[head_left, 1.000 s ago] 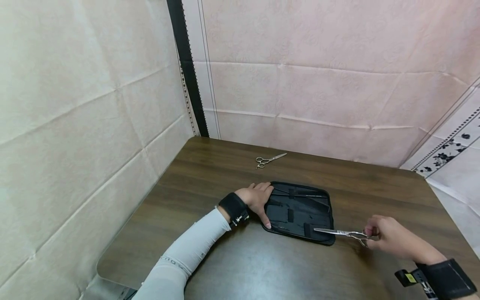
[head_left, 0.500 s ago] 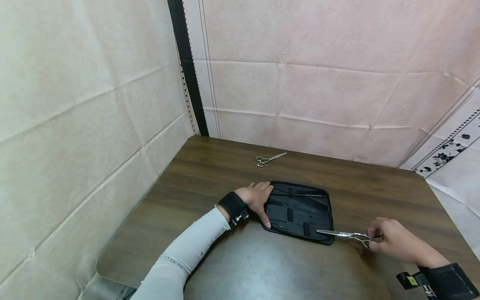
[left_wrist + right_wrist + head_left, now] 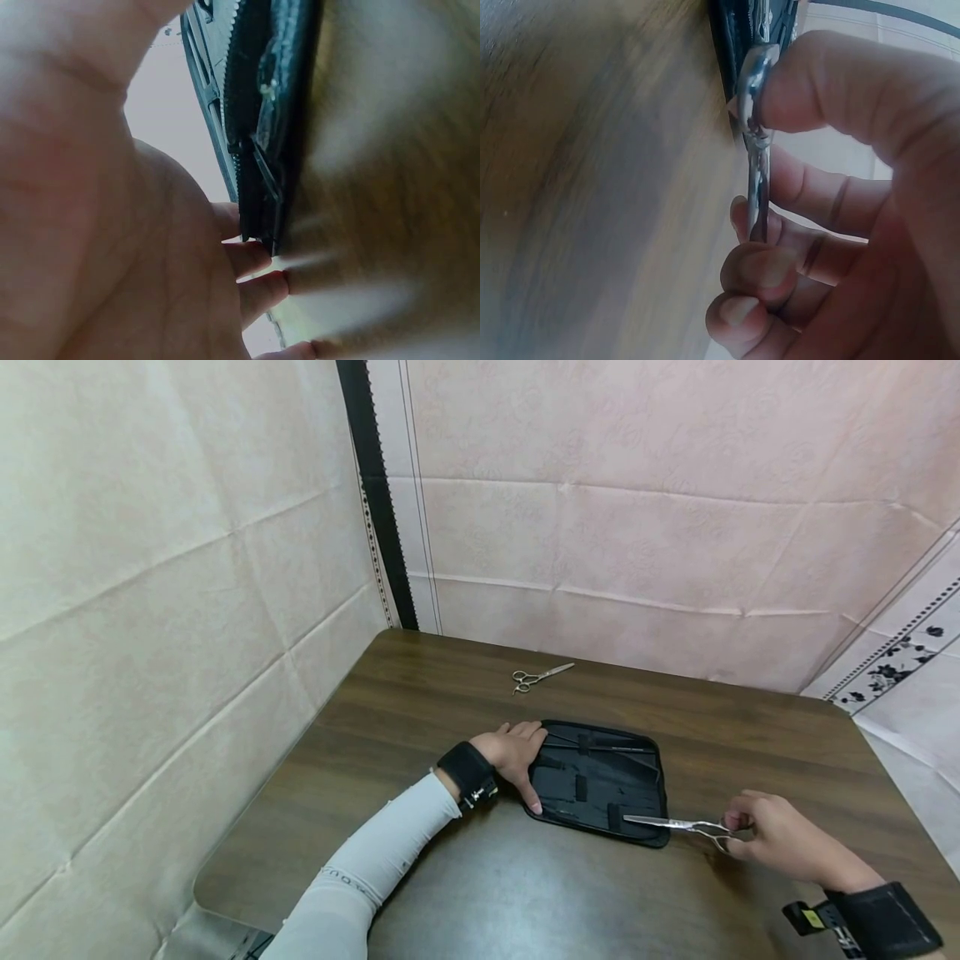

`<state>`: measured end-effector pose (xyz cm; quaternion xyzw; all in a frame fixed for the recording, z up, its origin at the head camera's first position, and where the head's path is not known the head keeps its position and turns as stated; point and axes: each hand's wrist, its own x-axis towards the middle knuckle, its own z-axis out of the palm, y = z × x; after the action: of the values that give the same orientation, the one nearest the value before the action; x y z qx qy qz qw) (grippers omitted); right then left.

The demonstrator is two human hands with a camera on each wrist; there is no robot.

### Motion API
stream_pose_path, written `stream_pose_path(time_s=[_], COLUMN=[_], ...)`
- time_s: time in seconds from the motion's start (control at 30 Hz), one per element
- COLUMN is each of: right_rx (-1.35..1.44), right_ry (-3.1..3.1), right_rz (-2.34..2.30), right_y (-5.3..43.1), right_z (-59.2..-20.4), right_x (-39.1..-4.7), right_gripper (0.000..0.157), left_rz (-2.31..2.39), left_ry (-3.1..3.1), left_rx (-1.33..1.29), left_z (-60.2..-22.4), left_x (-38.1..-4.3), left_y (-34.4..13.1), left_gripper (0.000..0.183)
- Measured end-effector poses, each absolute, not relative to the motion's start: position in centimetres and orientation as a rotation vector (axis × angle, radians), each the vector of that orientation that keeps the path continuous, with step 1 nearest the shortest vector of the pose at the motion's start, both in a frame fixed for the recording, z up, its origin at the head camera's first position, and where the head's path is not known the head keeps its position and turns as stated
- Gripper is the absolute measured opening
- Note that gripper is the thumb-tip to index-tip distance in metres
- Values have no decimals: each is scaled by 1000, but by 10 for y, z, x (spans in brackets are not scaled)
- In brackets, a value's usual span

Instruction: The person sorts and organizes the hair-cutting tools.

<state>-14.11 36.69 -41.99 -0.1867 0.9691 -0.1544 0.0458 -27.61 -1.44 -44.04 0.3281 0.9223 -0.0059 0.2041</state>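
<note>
A black zippered case (image 3: 596,785) lies unfolded flat on the table, with elastic loops and a thin dark tool (image 3: 600,748) along its far side. My left hand (image 3: 516,758) rests against the case's left edge, fingers spread toward the far corner and thumb on the near corner. In the left wrist view, the fingers (image 3: 259,292) extend past the zippered edge (image 3: 251,112). My right hand (image 3: 780,839) grips silver scissors (image 3: 678,824) by the finger rings. Their blades point left over the near right part of the case, at an elastic loop; whether the tip is under it I cannot tell.
A second pair of silver scissors (image 3: 542,677) lies on the brown wooden table (image 3: 450,693) behind the case. Pale cloth walls (image 3: 637,543) stand along the table's left and far sides.
The right hand and scissors shift slightly right, then back left, so the blade tip now reaches a little farther over the case. The left hand and case stay still.
</note>
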Motion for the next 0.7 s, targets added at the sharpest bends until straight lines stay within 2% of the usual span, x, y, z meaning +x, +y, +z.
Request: stream_pose_path(time_s=[0.7], right_rx=[-576], right_ry=[2903], right_rz=[-547], right_y=[360], right_z=[-428], right_x=[-143], right_gripper=[19], left_rz=[6], left_ry=[2577], left_rx=[916], left_z=[-443], left_x=[-278], left_y=[-14], left_gripper=[140])
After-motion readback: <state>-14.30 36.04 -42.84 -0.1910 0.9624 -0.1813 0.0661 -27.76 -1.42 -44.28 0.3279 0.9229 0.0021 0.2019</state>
